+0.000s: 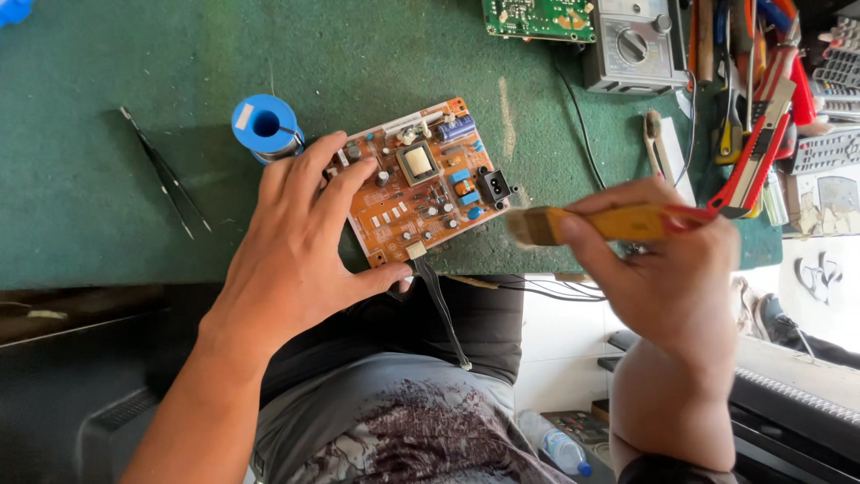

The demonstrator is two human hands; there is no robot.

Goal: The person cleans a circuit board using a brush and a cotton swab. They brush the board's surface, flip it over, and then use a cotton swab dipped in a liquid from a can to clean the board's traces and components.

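A green-topped workbench [107, 179] stands in daylight above a pale tiled floor [560, 345].

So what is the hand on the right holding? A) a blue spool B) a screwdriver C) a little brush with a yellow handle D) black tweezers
C: the right hand grips a small brush with a yellow handle, bristles toward the orange circuit board that the left hand steadies; the blue spool and black tweezers lie untouched on the green mat.
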